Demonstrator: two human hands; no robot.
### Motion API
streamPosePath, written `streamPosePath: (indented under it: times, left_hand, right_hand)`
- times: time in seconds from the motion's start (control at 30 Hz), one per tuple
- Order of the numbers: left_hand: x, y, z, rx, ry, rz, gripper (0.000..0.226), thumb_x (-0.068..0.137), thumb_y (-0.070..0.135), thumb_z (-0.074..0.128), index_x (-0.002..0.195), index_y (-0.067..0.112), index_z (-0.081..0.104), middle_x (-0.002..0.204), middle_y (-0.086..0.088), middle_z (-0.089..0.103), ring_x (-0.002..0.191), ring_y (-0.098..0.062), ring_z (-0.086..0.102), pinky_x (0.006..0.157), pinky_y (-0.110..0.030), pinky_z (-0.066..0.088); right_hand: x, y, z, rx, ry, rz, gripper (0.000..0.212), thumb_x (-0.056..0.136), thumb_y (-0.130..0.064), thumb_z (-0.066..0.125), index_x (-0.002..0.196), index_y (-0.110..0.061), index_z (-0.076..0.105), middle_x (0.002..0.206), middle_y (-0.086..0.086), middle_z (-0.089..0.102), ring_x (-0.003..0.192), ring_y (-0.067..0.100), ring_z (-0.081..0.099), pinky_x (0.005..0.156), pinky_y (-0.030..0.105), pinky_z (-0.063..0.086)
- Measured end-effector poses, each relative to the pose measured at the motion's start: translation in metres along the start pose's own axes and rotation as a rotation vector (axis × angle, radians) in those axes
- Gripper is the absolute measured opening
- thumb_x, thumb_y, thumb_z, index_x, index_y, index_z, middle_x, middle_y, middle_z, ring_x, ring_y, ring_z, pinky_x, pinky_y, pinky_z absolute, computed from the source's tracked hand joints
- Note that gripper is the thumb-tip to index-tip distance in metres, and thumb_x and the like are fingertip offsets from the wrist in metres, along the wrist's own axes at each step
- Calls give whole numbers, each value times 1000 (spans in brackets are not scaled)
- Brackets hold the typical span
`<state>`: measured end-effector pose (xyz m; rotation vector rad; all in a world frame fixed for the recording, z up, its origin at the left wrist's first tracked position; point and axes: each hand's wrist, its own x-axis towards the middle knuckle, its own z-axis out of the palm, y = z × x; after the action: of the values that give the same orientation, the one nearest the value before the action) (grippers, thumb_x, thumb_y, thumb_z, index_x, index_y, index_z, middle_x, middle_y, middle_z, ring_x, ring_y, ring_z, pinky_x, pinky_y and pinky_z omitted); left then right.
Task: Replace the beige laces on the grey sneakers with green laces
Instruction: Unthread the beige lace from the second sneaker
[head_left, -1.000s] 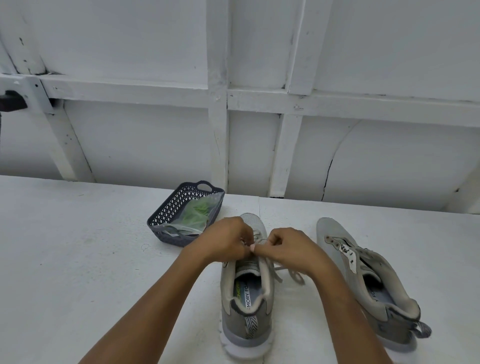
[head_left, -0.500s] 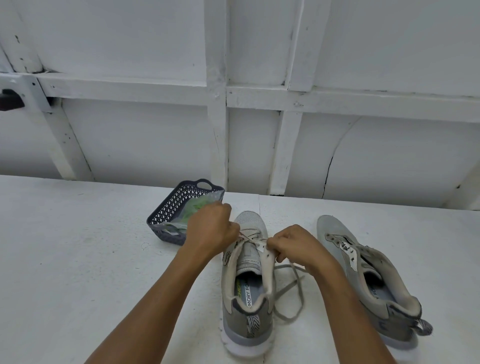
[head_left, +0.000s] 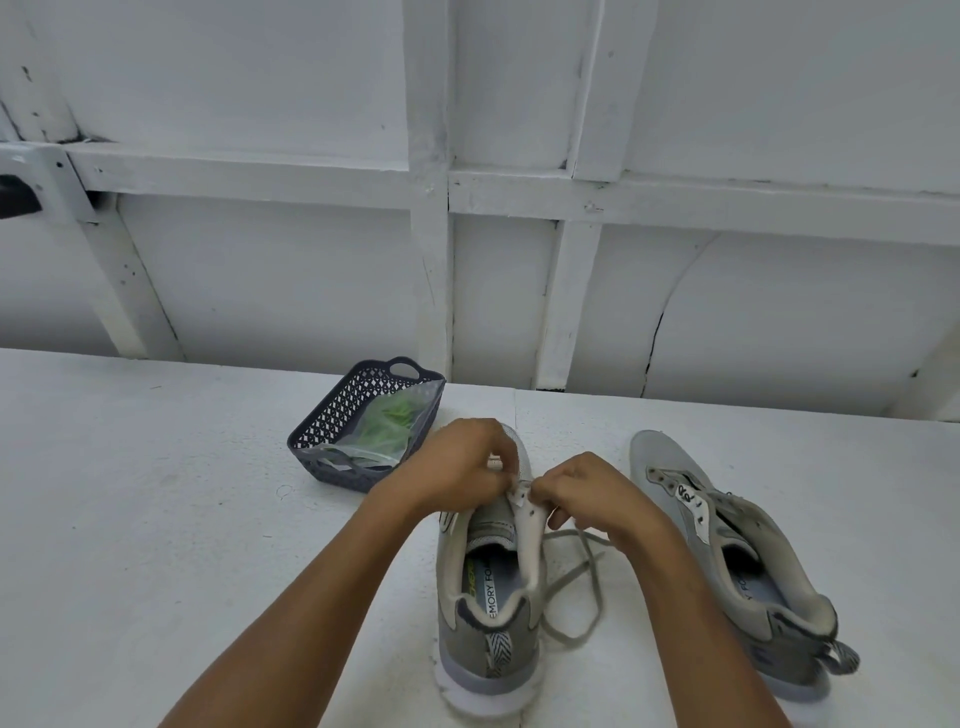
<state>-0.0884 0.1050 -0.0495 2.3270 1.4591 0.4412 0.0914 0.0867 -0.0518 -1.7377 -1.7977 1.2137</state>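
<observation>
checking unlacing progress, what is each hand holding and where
The right hand pinches the beige lace beside the eyelets of the middle sneaker; the rest trails loose. The left hand seems to pinch the same lace at the opposite eyelet row.

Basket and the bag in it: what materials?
Basket: likely moulded plastic, matte dark blue-grey; diamond lattice walls, cut-out handle. Bag: probably thin clear plastic film, glossy; wrinkled, with green showing through.
</observation>
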Motion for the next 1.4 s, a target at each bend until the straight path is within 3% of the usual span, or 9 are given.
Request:
streamPosePath:
  times: [0.2,0.47,0.6,0.77,0.9,1.0,1.13,1.23,1.4]
  left_hand:
    - [-7,4,-14,-817,86,-90,11,99,11,54,89,11,56,67,-5,66,66,-22,62,70,-39,48]
    - [-1,3,-8,68,-64,-66,7,85,26,67,90,25,72,71,11,55,70,-8,53,58,-23,36]
    - [0,3,-4,115,-108,-55,9,85,28,67,91,28,74,76,13,58,78,-10,56,60,-22,37]
    - [-3,2,-13,-529,-9,-42,15,99,24,57,85,23,60,92,0,72,96,-22,67,86,-39,54]
    - [-6,7,-18,-924,59,-97,19,104,10,47,85,13,50,62,-3,55,52,-17,52,62,-40,51]
    - [-4,2,-20,-643,126,-150,16,100,17,56,84,14,57,62,4,52,54,-11,43,53,-26,40]
    - [-4,-1,-12,77,-140,-98,15,90,37,67,95,24,72,90,6,69,80,-10,60,67,-23,45]
    - [-3,-1,-5,176,-149,-94,12,86,31,68,94,28,75,96,8,71,87,-11,63,64,-21,43]
    - [-11,6,-16,-714,77,-181,11,93,12,63,82,11,64,83,-6,72,71,-16,63,61,-25,48]
  right_hand:
    - [-1,1,-2,30,-27,36,25,84,-18,61,59,-15,66,65,-1,66,58,10,64,61,25,38]
    - [-1,1,-3,28,-51,43,23,83,-20,61,62,-15,69,66,-1,67,60,10,65,65,29,38]
    - [0,0,-3,29,-54,39,23,83,-20,60,62,-15,67,66,-3,67,60,10,64,65,28,38]
    - [-1,2,-3,43,-59,43,23,84,-20,60,63,-16,67,65,-5,66,60,11,64,65,28,38]
    - [-1,2,-3,34,-68,34,21,84,-20,59,66,-14,69,68,-2,67,60,12,63,62,27,38]
    - [-1,2,-3,20,-72,27,21,85,-19,58,67,-14,69,71,-1,69,62,12,66,64,27,39]
    - [-2,1,-2,9,-59,17,22,84,-19,58,66,-14,68,69,-2,69,61,11,67,64,27,40]
    - [-3,1,-1,-6,-43,1,22,84,-20,57,65,-14,69,71,-1,70,64,13,68,63,27,40]
    - [-5,6,-1,-4,-23,-5,28,85,-20,57,58,-18,65,65,-6,67,62,13,65,59,25,38]
